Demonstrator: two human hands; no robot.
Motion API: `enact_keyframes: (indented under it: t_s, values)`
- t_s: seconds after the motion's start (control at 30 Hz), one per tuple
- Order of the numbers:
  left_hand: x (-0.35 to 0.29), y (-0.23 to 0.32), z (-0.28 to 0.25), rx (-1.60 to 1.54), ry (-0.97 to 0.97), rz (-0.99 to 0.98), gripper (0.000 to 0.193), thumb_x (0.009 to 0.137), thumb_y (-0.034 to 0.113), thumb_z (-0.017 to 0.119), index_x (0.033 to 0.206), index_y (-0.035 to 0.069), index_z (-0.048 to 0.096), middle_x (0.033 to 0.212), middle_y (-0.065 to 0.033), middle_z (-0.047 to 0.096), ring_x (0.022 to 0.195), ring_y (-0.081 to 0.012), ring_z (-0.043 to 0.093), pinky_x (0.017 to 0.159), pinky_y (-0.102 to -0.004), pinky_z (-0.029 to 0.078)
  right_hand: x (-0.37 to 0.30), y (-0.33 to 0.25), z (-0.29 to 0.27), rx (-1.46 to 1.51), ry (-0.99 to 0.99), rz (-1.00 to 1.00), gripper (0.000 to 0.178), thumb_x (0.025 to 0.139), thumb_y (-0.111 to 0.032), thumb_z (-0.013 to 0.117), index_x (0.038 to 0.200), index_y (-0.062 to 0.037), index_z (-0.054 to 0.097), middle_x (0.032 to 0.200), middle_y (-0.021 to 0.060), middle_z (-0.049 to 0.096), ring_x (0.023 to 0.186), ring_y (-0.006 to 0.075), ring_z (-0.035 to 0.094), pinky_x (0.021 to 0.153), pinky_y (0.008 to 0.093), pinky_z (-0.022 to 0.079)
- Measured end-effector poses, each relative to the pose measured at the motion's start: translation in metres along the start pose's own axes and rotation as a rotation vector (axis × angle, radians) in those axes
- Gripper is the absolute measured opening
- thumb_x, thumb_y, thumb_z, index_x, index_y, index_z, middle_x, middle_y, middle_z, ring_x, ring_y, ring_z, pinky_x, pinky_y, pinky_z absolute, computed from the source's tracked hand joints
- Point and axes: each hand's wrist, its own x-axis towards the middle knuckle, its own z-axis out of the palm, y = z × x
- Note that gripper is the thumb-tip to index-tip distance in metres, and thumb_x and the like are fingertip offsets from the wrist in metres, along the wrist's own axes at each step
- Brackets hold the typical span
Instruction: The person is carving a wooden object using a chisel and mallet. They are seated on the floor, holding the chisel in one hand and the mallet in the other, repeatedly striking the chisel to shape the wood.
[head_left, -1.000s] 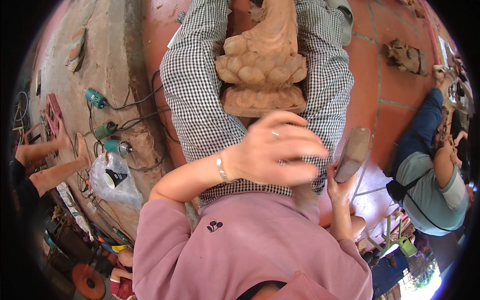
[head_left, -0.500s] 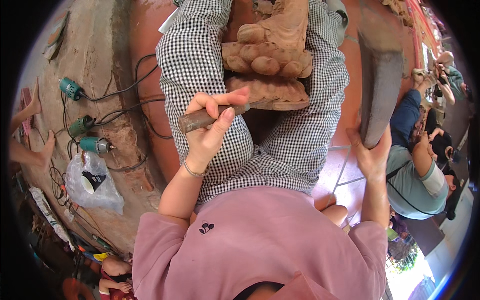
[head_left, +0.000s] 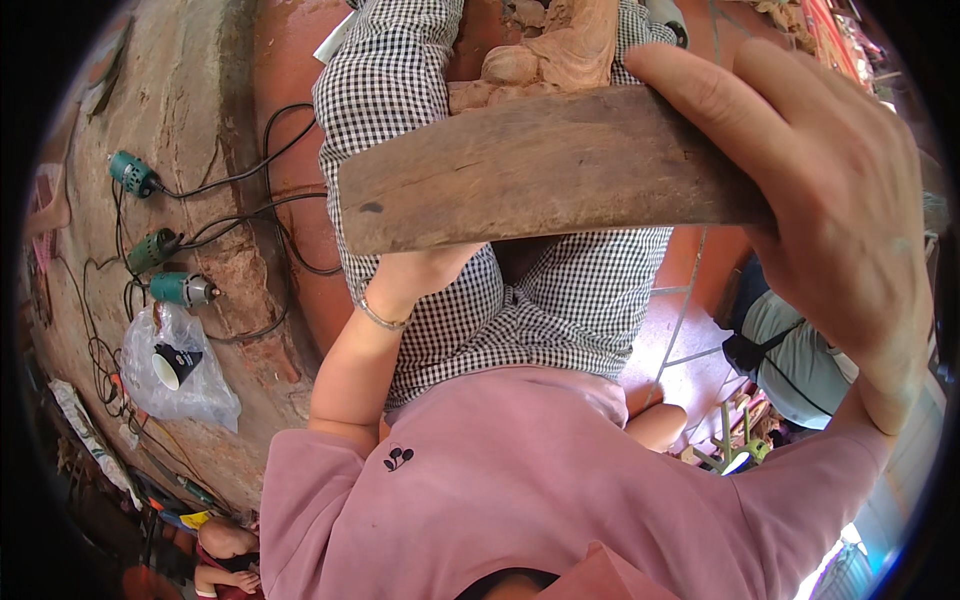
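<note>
My right hand (head_left: 830,180) is closed round one end of a long, flat-sided wooden mallet (head_left: 540,170). The mallet lies level across the view above my lap. Below its left part shows the heel of my left hand (head_left: 418,272), with a bracelet at the wrist. The mallet hides that hand's fingers and the round-handled chisel they gripped half a second ago. Beyond the mallet, between my checked trouser legs, stands a brown carved wooden figure (head_left: 565,58); its lower part is covered from sight.
On the concrete ledge at left lie several green power tools (head_left: 182,289) with black cords (head_left: 232,222). Near them is a clear plastic bag (head_left: 205,400) with a dark paper cup (head_left: 175,366). A person in grey (head_left: 790,340) sits at right; another person (head_left: 228,555) is at lower left.
The mallet has swung from upright at my right side to level across my lap, raised nearer the camera. It now covers my left hand's fingers, the chisel and the carving's base.
</note>
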Motion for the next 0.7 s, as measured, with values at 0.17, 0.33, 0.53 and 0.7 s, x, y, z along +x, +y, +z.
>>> enact_keyframes:
  t_s: [0.17,0.33,0.53,0.7]
  values:
    - [0.006,-0.003,-0.002,0.252,0.002,0.219,0.044,0.081,0.019,0.077,0.123,0.01,0.065,0.123,-0.0068,0.065,0.116,-0.0276,0.06,0.098,-0.041,0.047,0.005,-0.004,-0.003,-0.114,0.042,-0.089,0.064,0.064,-0.005,0.073,0.126,-0.0109,0.061,0.083,0.0065,0.058,0.07,0.0269,0.059,0.061,0.0372,0.046]
    - [-0.001,-0.008,0.002,0.224,-0.001,0.2,0.054,0.082,0.023,0.077,0.132,0.01,0.058,0.129,-0.0077,0.062,0.121,-0.0258,0.057,0.101,-0.0404,0.046,-0.002,-0.004,-0.003,-0.104,0.065,-0.073,0.064,0.063,-0.004,0.073,0.126,-0.0103,0.062,0.081,0.0066,0.057,0.068,0.0258,0.058,0.059,0.0364,0.045]
    - [-0.007,0.013,0.002,-0.293,-0.047,-0.142,0.051,0.089,0.022,0.073,0.134,0.009,0.053,0.128,-0.0126,0.06,0.12,-0.0234,0.056,0.099,-0.0378,0.048,-0.009,-0.006,-0.001,-0.091,0.1,-0.104,0.064,0.062,-0.004,0.073,0.125,-0.0096,0.063,0.078,0.0066,0.055,0.065,0.0244,0.056,0.057,0.0354,0.045]
    - [0.042,0.051,0.006,-1.279,-0.089,-0.437,0.032,0.09,0.016,0.072,0.117,0.007,0.057,0.117,-0.0157,0.064,0.109,-0.0186,0.061,0.09,-0.032,0.051,-0.032,-0.007,-0.004,-0.09,0.104,-0.023,0.064,0.061,-0.003,0.073,0.125,-0.009,0.063,0.076,0.0066,0.054,0.063,0.0233,0.055,0.055,0.0346,0.044]
